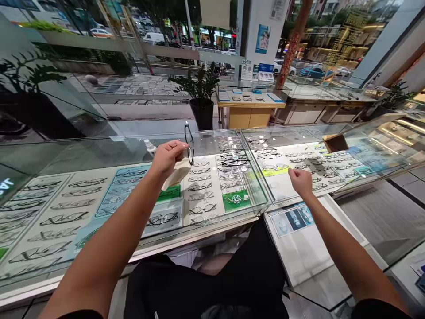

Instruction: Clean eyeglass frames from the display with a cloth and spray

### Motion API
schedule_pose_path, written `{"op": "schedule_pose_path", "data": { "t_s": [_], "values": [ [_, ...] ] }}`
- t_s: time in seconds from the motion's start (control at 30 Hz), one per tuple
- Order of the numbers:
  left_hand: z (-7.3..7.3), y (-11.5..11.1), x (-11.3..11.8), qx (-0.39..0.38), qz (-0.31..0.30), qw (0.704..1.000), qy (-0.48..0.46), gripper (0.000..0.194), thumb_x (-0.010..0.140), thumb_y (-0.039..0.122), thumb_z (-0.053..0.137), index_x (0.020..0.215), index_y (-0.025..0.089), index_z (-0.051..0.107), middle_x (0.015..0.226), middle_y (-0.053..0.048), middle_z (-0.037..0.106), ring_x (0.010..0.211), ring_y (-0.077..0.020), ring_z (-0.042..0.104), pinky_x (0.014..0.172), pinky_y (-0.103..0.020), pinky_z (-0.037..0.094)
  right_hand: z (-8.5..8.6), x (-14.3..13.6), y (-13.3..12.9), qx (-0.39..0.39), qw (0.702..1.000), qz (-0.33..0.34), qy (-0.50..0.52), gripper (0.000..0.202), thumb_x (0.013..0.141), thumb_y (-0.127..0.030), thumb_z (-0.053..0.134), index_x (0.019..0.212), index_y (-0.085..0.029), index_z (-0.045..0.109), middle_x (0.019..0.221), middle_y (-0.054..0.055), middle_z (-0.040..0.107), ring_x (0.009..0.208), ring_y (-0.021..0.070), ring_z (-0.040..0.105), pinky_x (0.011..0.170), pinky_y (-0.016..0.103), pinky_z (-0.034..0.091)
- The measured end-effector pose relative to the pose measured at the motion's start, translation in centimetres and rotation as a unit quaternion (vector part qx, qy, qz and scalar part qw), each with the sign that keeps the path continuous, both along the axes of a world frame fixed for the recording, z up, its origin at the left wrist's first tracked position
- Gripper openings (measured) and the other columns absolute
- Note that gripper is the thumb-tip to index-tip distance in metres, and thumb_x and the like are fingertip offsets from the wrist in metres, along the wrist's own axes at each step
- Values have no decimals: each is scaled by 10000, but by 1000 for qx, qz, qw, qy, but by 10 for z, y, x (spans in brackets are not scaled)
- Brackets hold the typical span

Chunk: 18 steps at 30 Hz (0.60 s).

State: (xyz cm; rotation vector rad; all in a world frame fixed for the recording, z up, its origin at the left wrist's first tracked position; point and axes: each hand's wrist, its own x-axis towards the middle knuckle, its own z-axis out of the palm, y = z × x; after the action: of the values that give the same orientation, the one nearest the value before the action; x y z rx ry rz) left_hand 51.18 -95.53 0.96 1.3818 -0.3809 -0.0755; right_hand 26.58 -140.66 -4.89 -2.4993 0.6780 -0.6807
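My left hand [169, 155] pinches a pair of eyeglasses [190, 144] with a dark rim, held upright above the glass display counter [206, 228]. A white spray bottle [149, 146] stands just behind that hand, partly hidden by it. Over to the right, my right hand [301, 182] is closed in a fist above the counter's right section; whatever its fingers may hold is hidden. Between my hands, a dark pair of glasses [235, 160] appears to lie on the glass top. Rows of eyeglass frames [202, 208] fill the case below.
A brown box-like object [336, 143] sits on the counter to the right. Below my right arm is a white surface [308, 248] with printed pictures. Beyond the counter stand a potted plant [201, 106] and a wooden display cabinet [249, 116], before a window onto the street.
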Motion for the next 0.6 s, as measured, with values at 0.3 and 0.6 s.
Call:
{"op": "schedule_pose_path", "data": {
  "t_s": [0.3,0.6],
  "values": [
    [-17,18,-4,-65,45,997,11,350,645,445,914,736,187,696,557,73,410,515,-69,285,525,-238,227,60,126,220,239,888,369,-132,401,934,-560,664,734,-247,511,606,-47,481,545,148,531,571,288,394],
    [-16,25,-6,-60,56,996,-17,322,710,466,906,776,188,757,777,-1,652,736,-129,485,734,-281,398,40,209,279,490,769,389,-128,513,808,-623,766,624,-238,482,599,-38,484,430,111,470,414,259,323]
  ]
}}
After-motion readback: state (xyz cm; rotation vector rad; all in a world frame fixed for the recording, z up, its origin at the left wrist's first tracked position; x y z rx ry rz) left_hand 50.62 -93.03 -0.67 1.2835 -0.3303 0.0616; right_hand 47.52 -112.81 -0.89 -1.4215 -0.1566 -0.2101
